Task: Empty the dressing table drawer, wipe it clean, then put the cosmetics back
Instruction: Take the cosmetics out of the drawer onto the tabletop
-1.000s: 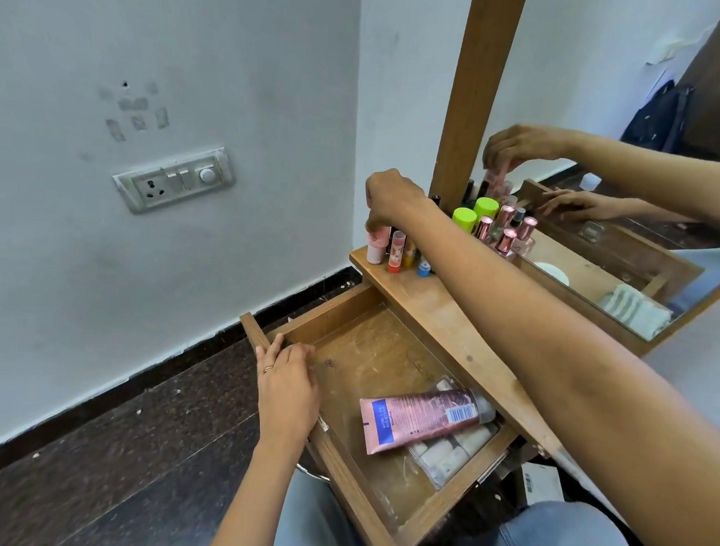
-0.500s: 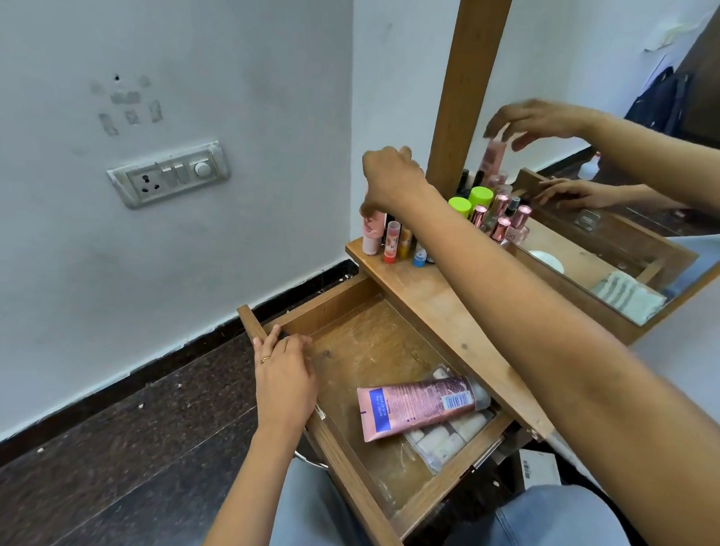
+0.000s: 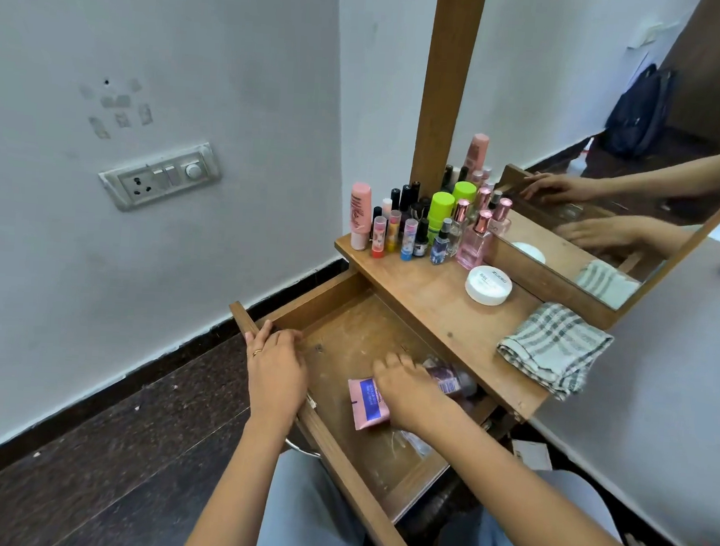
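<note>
The wooden drawer (image 3: 338,309) of the dressing table stands pulled out. In it lie a pink tube (image 3: 367,404) and, under it, a clear pouch (image 3: 453,379) of pads. My right hand (image 3: 410,389) lies on the tube with its fingers stretched over it. My left hand (image 3: 277,369) holds the drawer's front edge, fingers hooked over it. On the table top (image 3: 441,304) stand several cosmetics: a pink bottle (image 3: 360,213), lip balms (image 3: 388,234), green-capped bottles (image 3: 441,210) and perfume bottles (image 3: 475,242). A white jar (image 3: 488,284) and a folded checked cloth (image 3: 553,348) lie to their right.
A mirror (image 3: 615,133) in a wooden frame rises behind the table top and shows both hands. The white wall at left carries a switch and socket plate (image 3: 160,175). Dark floor lies below the drawer. My knees in blue jeans (image 3: 307,520) are under the drawer.
My right hand let go of the pink bottle on the table top, drew back and came down into the drawer onto the pink tube. My left hand stayed on the drawer front.
</note>
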`<state>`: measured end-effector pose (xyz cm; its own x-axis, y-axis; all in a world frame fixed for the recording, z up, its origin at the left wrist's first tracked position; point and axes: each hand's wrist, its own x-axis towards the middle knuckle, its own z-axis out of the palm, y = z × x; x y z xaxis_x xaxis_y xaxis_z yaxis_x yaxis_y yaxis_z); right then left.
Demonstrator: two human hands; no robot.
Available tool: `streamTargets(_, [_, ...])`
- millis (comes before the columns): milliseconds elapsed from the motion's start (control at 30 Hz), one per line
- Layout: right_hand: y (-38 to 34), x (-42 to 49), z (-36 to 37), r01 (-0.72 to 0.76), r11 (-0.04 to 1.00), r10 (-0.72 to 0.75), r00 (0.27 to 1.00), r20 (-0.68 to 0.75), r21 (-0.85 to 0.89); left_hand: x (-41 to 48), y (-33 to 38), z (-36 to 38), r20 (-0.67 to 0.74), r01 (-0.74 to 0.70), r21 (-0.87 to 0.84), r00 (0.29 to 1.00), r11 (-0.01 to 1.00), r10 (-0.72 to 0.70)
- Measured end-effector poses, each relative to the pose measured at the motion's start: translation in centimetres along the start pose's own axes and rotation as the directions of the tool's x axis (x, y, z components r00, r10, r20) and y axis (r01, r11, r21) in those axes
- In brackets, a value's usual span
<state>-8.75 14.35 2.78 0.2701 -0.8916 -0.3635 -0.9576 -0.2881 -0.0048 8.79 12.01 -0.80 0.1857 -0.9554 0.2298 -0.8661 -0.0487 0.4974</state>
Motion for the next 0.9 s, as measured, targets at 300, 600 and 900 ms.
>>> streamTargets(300, [1.1,0.8,1.3,-0.031,0.999,0.031,0.999,-0.012,-0.044,0.1,0.2,-0.1,0.0,0.013,0.019,1.0,1.0,-0.013])
streamTargets(600, [1.0,0.9,1.9,0.015,0.976,0.031,0.978,-0.208,0.216,0.0,0.2,-0.1,-0.005,0.015,0.02,1.0,1.0,-0.015])
streamTargets(900, [3.3,-1.6,-10.6,0.369,0.342,0.315,0.821,-0.476,0.864,0.3,-0.2,0.4,0.017,0.009,0.028,1.0,1.0,-0.009])
